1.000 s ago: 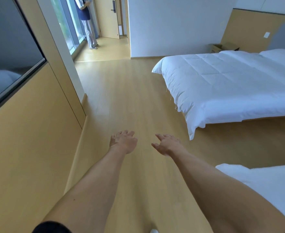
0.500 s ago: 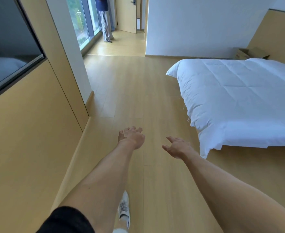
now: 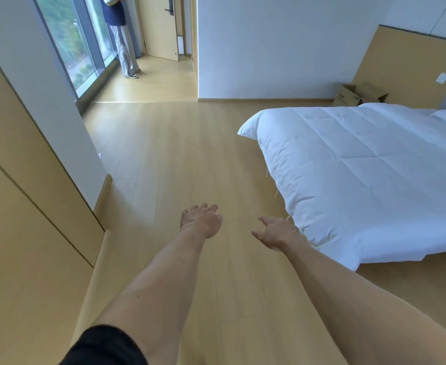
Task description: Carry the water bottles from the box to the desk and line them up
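— Pale wood floor (image 3: 169, 154) all around, with a big white bed (image 3: 374, 175) on the right.
— And the box (image 3: 358, 94)? Where?
— Far off in the back right corner, behind the bed, right by the wood wall panel (image 3: 401, 64). Brown, and well apart from both hands.
— Which way up?
— Open top up, flaps spread out to the sides. Long side running along the back wall. Inside hidden from here.
— Any words on it?
— Dark print on the left side, too small to read.
— And the hands?
— Left hand (image 3: 200, 219) stretched out over the floor, fingers loose and a bit spread, holding nothing. Right hand (image 3: 277, 234) just beside it, near the bed's corner, palm turned inward, fingers loose, holding nothing too.
— Anything else?
— Black sleeve (image 3: 106, 346) at the bottom left. Someone (image 3: 120, 35) standing by the tall window (image 3: 69, 40) far back on the left, next to a wood door (image 3: 161, 25).
— Different from half a second ago?
— Box a bit more to the left and lower now. Same for the bed and the window. White shoe gone from the bottom edge. Hands just as loose as before.
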Available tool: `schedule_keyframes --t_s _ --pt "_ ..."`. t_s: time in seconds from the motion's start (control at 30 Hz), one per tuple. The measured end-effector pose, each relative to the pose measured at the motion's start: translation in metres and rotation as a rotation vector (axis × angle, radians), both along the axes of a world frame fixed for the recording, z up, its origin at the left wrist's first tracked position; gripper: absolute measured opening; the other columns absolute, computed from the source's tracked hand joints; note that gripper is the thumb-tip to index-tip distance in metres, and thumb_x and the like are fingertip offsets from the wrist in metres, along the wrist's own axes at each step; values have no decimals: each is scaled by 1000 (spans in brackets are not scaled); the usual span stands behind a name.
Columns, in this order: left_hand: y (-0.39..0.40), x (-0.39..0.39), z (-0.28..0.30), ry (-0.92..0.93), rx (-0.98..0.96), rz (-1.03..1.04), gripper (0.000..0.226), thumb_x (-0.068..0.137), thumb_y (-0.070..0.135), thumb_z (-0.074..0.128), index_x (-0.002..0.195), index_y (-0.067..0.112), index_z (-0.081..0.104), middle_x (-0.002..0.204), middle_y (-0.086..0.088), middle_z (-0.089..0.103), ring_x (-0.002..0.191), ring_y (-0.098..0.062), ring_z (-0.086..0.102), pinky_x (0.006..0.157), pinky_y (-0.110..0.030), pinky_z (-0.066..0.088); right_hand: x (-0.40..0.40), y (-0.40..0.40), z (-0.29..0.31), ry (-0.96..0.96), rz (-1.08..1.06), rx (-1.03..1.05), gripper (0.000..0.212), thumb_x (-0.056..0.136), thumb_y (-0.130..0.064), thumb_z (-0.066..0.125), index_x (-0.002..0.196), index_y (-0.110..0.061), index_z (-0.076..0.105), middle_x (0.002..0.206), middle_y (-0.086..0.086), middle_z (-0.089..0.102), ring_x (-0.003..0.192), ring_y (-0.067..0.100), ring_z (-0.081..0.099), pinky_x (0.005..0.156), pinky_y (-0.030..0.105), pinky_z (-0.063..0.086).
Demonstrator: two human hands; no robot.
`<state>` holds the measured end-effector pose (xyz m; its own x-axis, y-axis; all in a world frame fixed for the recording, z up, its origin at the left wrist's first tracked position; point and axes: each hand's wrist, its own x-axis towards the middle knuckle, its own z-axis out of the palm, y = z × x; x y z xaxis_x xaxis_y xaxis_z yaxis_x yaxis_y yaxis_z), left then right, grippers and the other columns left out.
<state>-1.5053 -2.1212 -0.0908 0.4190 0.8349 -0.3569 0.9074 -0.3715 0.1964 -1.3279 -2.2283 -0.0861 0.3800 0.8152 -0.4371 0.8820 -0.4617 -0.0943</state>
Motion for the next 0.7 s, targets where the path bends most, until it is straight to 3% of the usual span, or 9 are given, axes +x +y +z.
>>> schedule_keyframes --t_s 0.7 --pt "345 133 9 75 48 73 53 105 47 31 157 33 28 164 5 27 150 -23 25 121 -45 21 138 384 -8 65 95 39 65 102 -59 32 158 -29 19 161 8 29 149 26 23 119 48 22"
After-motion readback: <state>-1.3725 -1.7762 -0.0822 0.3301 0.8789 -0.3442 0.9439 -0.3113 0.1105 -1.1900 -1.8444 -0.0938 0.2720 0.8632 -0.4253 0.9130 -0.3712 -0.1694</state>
